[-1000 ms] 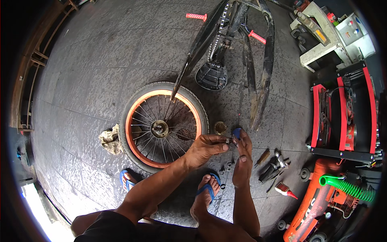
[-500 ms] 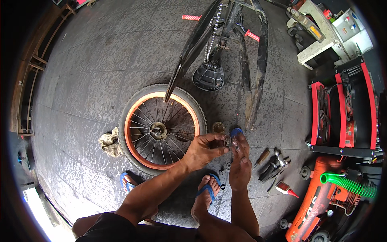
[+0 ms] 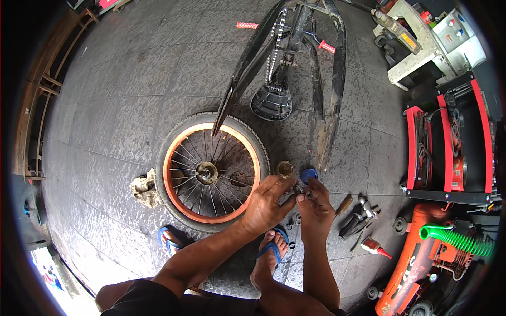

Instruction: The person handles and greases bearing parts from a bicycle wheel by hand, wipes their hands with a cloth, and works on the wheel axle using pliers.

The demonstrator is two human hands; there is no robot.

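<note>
My left hand [image 3: 267, 207] and my right hand [image 3: 316, 211] meet in front of me, fingers pinched round a small dark, greasy metal part [image 3: 298, 188]. Fingers cover most of it, so its kind does not show. Just beyond the hands stand a small round tin of brownish grease [image 3: 285, 168] and a blue round lid [image 3: 309, 175]. On the floor to the left lies a bicycle wheel [image 3: 167, 167] with an orange rim and black tyre, its greasy hub [image 3: 206, 173] facing up. Small dark rings [image 3: 292, 245] rest on the floor near my foot.
An upturned black bicycle frame [image 3: 337, 79] stands ahead, its saddle [image 3: 271, 102] on the floor. A hammer [image 3: 367, 207], other hand tools and a red-tipped bottle [image 3: 375, 247] lie at right, near an orange air compressor [image 3: 408, 258] and a red-black tool cart [image 3: 444, 142]. A rag [image 3: 145, 188] lies left.
My right hand has turned, bringing its thumb and fingers together at the part. My left fingers have shifted slightly, with the hands now closer together. The view has moved a little.
</note>
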